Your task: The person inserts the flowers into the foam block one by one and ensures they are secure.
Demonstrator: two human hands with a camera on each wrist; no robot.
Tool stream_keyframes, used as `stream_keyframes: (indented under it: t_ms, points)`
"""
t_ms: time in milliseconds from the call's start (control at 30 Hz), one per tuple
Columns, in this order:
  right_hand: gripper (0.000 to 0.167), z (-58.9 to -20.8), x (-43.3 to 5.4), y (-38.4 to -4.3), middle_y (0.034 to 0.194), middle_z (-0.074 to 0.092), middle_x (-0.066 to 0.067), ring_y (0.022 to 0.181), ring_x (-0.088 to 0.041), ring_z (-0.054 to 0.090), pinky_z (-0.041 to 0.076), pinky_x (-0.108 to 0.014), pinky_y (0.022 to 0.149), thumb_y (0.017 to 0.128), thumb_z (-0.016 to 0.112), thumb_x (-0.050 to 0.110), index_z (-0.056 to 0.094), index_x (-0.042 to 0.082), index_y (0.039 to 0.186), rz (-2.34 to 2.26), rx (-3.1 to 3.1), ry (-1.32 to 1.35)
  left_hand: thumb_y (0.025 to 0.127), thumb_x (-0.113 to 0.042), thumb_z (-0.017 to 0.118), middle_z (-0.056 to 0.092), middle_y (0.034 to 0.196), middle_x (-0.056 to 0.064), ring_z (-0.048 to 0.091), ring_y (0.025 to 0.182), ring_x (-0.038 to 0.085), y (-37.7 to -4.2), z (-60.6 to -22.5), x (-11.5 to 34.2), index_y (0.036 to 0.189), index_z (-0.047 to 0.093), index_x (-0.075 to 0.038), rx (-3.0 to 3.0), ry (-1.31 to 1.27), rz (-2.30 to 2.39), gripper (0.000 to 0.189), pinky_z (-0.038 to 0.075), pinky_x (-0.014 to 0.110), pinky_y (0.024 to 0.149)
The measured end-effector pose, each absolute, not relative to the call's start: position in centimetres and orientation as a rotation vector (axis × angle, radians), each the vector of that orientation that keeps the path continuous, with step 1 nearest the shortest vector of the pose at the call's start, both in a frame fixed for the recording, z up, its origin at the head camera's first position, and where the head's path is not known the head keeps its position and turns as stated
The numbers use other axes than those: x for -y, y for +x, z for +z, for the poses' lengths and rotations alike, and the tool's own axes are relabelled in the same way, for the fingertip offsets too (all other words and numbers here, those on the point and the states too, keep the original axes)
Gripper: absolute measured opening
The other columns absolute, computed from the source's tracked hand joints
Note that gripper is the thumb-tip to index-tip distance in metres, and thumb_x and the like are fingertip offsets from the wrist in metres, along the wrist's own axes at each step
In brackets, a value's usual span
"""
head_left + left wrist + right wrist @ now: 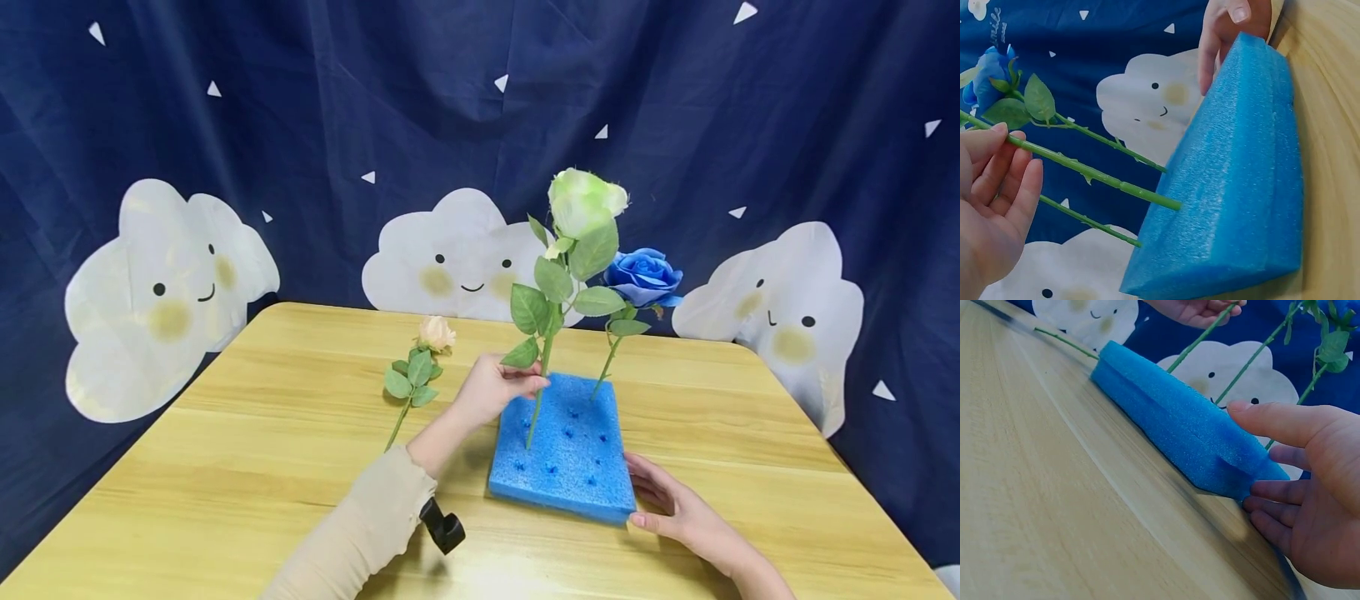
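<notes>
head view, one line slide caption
Left hand pinches a pale-green rose by its stem at a blue rectangular foam block.

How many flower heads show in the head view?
3: a pale green rose above the left hand, a blue rose to its right, a peach rose on the table. Another may be hidden: the left wrist view shows three stems in the foam.

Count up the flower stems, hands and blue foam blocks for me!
Flower stems: 4, including one lying on the table
Hands, one left hand and one right hand: 2
Blue foam block: 1
Total: 7
</notes>
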State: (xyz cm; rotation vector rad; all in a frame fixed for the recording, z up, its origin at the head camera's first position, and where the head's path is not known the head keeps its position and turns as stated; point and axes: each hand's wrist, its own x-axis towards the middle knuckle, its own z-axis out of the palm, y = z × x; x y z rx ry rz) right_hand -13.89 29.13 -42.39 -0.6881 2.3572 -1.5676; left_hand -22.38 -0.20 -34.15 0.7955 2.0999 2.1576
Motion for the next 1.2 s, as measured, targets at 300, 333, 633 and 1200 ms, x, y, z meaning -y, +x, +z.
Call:
stream_keyframes:
  t_ms: [300,333,633,1200]
  points:
    - [0.068,-42.4,-29.1,-13.9,0.139,0.029,-0.034,0.116,0.008,0.040,0.032,-0.011,0.095,0.089,0.060,0.004,0.019,-0.009,0.142,-1.566,-2.363,-0.689,0.080,0.012,0.061,0.065,0.081,0.013,0.061,0.070,0.016,-22.3,-35.5,0.2,0.091,0.056,0.022,-2.010,0.809,2.127,0.015,0.052,0.050,0.075]
    - [0.068,-42.4,-29.1,-13.9,0.139,0.029,-0.034,0.116,0.008,0.040,0.032,-0.011,0.095,0.089,0.060,0.004,0.019,-0.009,0.142,-1.566,-2.364,-0.687,0.080,0.012,0.061,0.066,0.083,0.016,0.063,0.074,0.021,-22.3,-35.6,0.1,0.093,0.056,0.022,-2.001,0.790,2.122,0.016,0.050,0.054,0.077]
    - [0.069,-42.4,-29.1,-13.9,0.139,0.029,-0.034,0.116,0.008,0.040,0.032,-0.011,0.095,0.088,0.061,0.004,0.019,-0.009,0.142,-1.567,-2.368,-0.680,0.082,0.009,0.061,0.066,0.088,0.017,0.064,0.079,0.020,-22.4,-36.9,0.2,0.095,0.058,0.018,-1.995,0.723,2.064,0.017,0.050,0.049,0.081]
    - [0.068,-42.4,-29.1,-13.8,0.139,0.030,-0.033,0.115,0.008,0.041,0.033,-0.011,0.095,0.088,0.061,0.004,0.021,-0.008,0.142,-1.562,-2.382,-0.676,0.080,0.011,0.063,0.065,0.085,0.023,0.061,0.071,0.016,-22.2,-37.3,1.0,0.086,0.057,0.020,-1.997,0.810,2.024,0.012,0.054,0.040,0.075]
